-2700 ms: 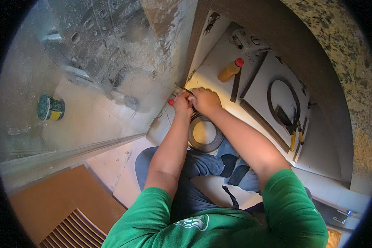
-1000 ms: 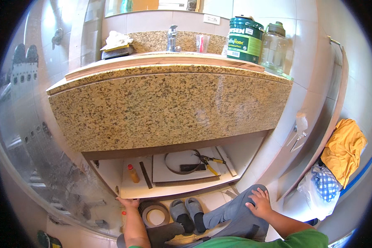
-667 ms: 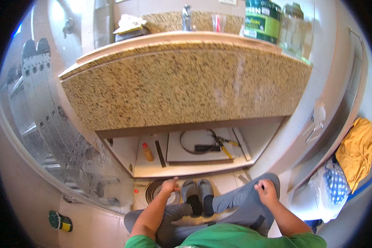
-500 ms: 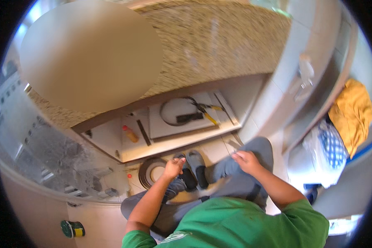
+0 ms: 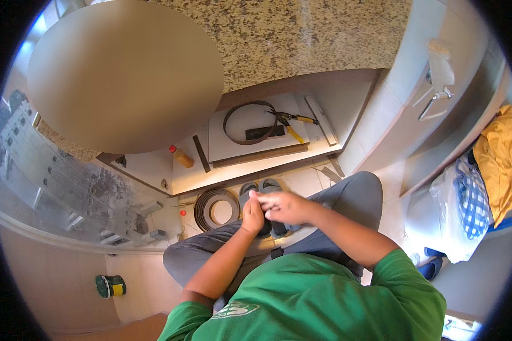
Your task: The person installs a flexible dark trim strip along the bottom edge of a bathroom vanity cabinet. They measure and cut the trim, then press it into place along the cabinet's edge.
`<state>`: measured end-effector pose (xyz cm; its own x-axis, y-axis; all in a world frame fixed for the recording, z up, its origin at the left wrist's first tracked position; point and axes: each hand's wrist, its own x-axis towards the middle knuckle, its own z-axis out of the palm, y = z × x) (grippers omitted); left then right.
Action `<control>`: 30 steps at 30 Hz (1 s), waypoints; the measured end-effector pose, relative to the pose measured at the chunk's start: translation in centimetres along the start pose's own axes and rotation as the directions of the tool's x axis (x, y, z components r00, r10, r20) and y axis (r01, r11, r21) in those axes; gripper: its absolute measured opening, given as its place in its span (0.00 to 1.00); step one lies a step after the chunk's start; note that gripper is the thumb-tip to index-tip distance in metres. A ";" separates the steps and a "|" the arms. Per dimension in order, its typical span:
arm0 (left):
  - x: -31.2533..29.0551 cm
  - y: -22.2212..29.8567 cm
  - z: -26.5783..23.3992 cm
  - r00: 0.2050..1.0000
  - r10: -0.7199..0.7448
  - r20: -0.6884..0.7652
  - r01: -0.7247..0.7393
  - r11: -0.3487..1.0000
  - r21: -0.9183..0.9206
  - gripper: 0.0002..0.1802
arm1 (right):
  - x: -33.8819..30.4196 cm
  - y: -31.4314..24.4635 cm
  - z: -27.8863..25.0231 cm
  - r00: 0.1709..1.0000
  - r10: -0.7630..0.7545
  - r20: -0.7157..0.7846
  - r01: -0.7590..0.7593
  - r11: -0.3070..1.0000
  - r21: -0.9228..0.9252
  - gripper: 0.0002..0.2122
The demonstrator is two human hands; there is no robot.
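My left hand is closed with its thumb up, above my slippered feet; whatever it may hold is hidden. My right hand, slightly blurred, reaches across from the right. Its fingers are apart, and their tips meet the left hand's thumb and forefinger. Just left of my hands, a coil of brown edging strip lies on the floor. Beyond them, in the low open cabinet, yellow-handled pliers rest beside a strip bent into a loop and a dark flat block.
An orange bottle with a red cap and a dark strip are on the cabinet base. A granite counter overhangs it. To the right sit a plastic bag and yellow cloth; a green tub stands at left.
My hands were apart and have come together over my feet, the right moving left and the left slightly right and up. The view has shifted a little.
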<state>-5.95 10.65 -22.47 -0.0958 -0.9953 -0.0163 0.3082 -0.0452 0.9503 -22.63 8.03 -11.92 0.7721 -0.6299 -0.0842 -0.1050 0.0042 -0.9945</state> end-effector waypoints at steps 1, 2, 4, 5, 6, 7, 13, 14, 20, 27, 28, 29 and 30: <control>0.4 -0.5 -0.6 0.997 0.063 -0.046 -0.046 0.948 0.316 0.27 | -0.5 -1.5 -0.7 0.988 -0.120 -0.098 0.131 0.986 0.105 0.26; 0.6 -0.5 -1.4 0.993 -0.097 -0.065 0.115 0.725 0.679 0.28 | -1.1 -2.9 -1.6 0.961 -0.179 -0.211 0.223 0.953 0.206 0.28; 1.6 -0.7 -0.8 0.872 -0.425 -0.242 0.478 0.848 0.231 0.31 | -1.7 -4.9 -3.1 0.820 -0.419 -0.389 0.398 0.907 -0.137 0.30; 2.2 -0.3 0.0 0.888 -0.422 -0.181 0.430 0.903 0.009 0.32 | -2.2 -5.0 -3.0 0.769 -0.450 -0.454 0.430 0.890 -0.155 0.30; 2.8 0.3 1.0 0.876 -0.463 -0.135 0.434 0.879 -0.200 0.32 | -2.0 -4.6 -2.8 0.712 -0.554 -0.431 0.476 0.832 -0.284 0.30; 3.7 1.2 2.4 0.849 -0.512 -0.129 0.430 0.811 -0.396 0.33 | -1.7 -3.4 -2.7 0.695 -0.600 -0.397 0.437 0.791 -0.429 0.29; 3.3 8.7 8.7 0.968 -0.149 0.202 0.178 0.975 -0.133 0.30 | 1.5 13.6 -5.6 0.718 -0.441 -0.539 -0.082 0.715 -0.695 0.20; 3.1 10.5 8.4 0.946 -0.194 0.259 0.242 0.955 -0.170 0.29 | 0.9 16.2 -7.4 0.913 -0.181 -0.365 -0.134 0.713 -0.688 0.20; 1.2 22.3 10.3 0.908 0.019 0.418 -0.161 0.938 0.308 0.11 | 3.0 22.7 -5.8 0.936 0.220 -0.275 -0.268 0.952 -0.149 0.15; 0.5 30.7 16.4 0.394 0.533 0.749 -0.663 0.729 -0.171 0.10 | 2.5 20.2 -5.0 0.928 0.283 -0.241 -0.344 0.899 -0.271 0.14; 0.7 31.3 16.8 0.396 0.529 0.751 -0.651 0.738 -0.177 0.10 | 2.1 19.6 -5.4 0.940 0.246 -0.237 -0.312 0.900 -0.303 0.14; 1.3 31.8 17.2 0.402 0.517 0.756 -0.635 0.752 -0.176 0.11 | 1.7 19.1 -5.6 0.953 0.189 -0.237 -0.265 0.897 -0.354 0.14; 1.6 31.9 17.6 0.397 0.507 0.765 -0.619 0.764 -0.185 0.12 | 1.6 18.8 -5.7 0.969 0.101 -0.225 -0.192 0.883 -0.429 0.14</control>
<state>-12.97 9.16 13.31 -0.6060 -0.3525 0.7131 0.4695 0.5652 0.6783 -26.92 2.66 -30.40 0.5962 -0.7850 -0.1679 -0.5096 -0.2085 -0.8348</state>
